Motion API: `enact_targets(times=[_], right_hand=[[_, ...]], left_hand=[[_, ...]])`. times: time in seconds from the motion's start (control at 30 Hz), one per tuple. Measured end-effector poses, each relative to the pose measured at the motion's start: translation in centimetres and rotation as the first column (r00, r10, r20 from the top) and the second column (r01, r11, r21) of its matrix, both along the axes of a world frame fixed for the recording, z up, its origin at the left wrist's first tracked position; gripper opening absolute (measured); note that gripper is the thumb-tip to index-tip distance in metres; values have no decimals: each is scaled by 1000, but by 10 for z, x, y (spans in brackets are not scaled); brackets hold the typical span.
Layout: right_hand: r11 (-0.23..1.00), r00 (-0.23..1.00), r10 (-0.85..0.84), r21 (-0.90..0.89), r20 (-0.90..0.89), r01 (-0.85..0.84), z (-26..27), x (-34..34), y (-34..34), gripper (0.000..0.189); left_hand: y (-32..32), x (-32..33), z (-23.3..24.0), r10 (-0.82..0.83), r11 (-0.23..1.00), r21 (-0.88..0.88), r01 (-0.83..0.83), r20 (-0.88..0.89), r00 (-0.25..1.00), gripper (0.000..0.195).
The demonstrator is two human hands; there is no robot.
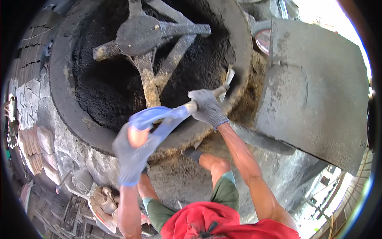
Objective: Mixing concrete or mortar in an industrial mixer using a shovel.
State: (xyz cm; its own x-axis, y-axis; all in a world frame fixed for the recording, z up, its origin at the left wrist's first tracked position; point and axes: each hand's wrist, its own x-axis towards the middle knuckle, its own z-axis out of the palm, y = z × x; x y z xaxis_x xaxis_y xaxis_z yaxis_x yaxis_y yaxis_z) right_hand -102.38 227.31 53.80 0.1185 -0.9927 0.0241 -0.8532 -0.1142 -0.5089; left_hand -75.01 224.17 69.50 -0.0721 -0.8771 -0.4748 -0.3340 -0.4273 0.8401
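Observation:
I hold a shovel with both gloved hands over a round mixer pan (61, 74) of dark, crumbly mix (95, 92). My left hand (131, 152), blurred by motion, is closed on the blue D-shaped handle (158, 116). An orange patch shows beside that hand; what it is I cannot tell. My right hand (208, 106) wraps around the shaft (219, 90). The metal blade (229, 78) appears nearly edge-on near the pan's right inner wall. Across the pan's middle, a round hub (138, 35) carries several crusted mixer arms (147, 80).
A large grey metal panel (316, 86) stands to the right of the pan, near a red-rimmed wheel (263, 41). Stacked concrete pieces (31, 149) lie at left. Below them are a crumpled sack (103, 200) and a long-handled tool (64, 179). My feet (192, 154) are by the pan's rim.

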Motion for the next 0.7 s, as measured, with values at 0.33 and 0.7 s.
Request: enact_targets(times=[0.33, 0.7], right_hand=[[962, 943, -270, 96, 192, 256, -99, -157, -55, 26], [950, 989, -34, -312, -141, -12, 22, -23, -48, 35]], left_hand=[[27, -148, -126, 78, 962, -213, -168, -378, 922, 18], [27, -8, -63, 180, 983, 12, -182, 104, 978, 21]])
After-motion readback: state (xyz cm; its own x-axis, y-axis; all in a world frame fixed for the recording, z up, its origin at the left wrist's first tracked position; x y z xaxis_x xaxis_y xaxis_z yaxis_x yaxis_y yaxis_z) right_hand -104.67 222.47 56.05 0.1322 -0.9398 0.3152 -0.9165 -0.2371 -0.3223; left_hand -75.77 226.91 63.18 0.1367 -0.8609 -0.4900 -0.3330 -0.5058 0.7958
